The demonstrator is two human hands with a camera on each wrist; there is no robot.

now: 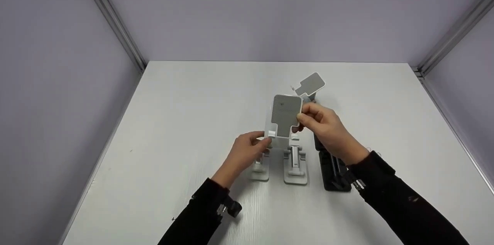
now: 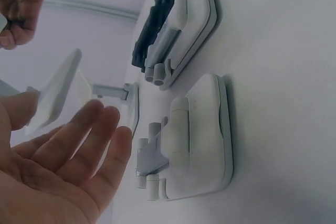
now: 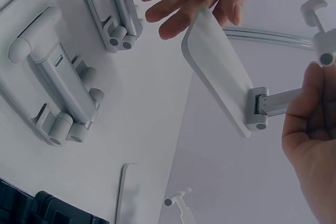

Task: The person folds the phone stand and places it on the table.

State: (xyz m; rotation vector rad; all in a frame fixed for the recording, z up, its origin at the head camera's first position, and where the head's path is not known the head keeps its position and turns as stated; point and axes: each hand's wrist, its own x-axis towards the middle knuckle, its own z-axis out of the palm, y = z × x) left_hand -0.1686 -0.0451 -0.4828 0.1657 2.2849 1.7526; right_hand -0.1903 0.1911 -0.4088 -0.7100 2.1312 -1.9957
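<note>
A white phone stand with a grey pad (image 1: 286, 112) is held up over the table, unfolded. My right hand (image 1: 326, 127) pinches the right edge of its padded plate. In the right wrist view the stand's flat white base (image 3: 218, 72) hangs below its metal arm (image 3: 281, 102). My left hand (image 1: 247, 150) is at the stand's lower left corner. Its fingers (image 2: 89, 145) are spread and fairly straight beside the base, with the thumb on the other side. Below the held stand, two folded white phone stands (image 1: 261, 175) (image 1: 296, 177) lie on the table.
A folded black phone stand (image 1: 334, 179) lies to the right, partly under my right forearm. Behind the held stand, another unfolded stand with a grey pad (image 1: 312, 83) stands on the white table (image 1: 185, 106). Pale panels (image 1: 247, 13) enclose the table's back and sides.
</note>
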